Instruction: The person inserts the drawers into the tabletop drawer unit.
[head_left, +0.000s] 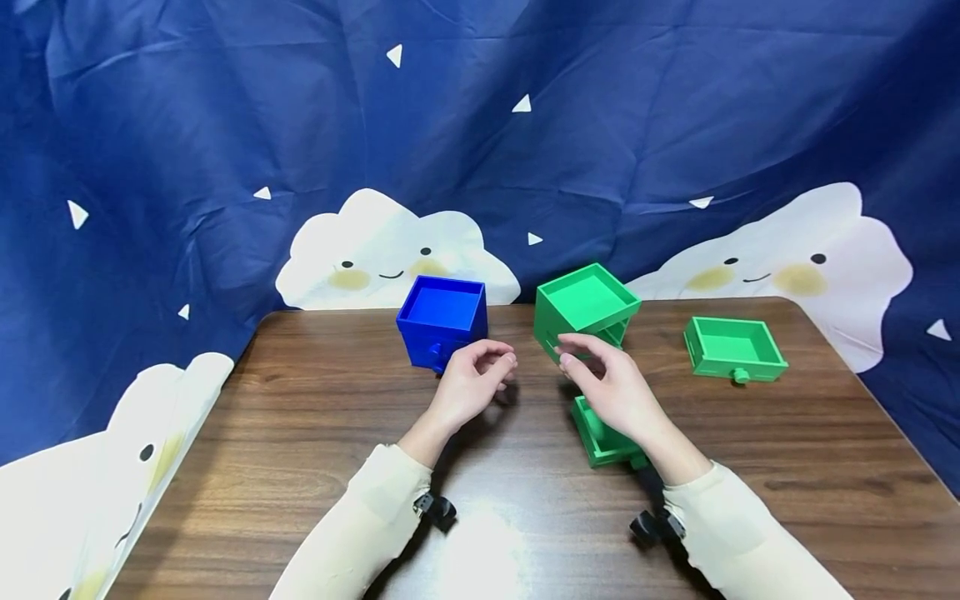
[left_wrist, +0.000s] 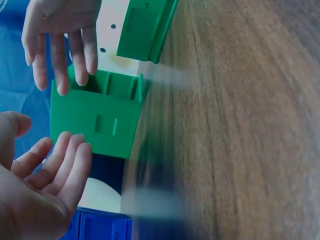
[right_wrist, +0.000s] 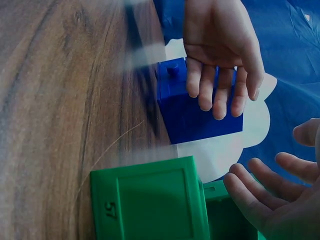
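Presently, a wood-grained bench supports a smooth, box-shaped green cabinet with recessed top and open front, just beyond the right hand. Two rectangular green trays, the near tray and the knobbed right-hand tray, lie apart from it. Left stands a matching blue cabinet, near the left hand. Both hands' fingers curve loosely, thumbs parted, gripping nothing.
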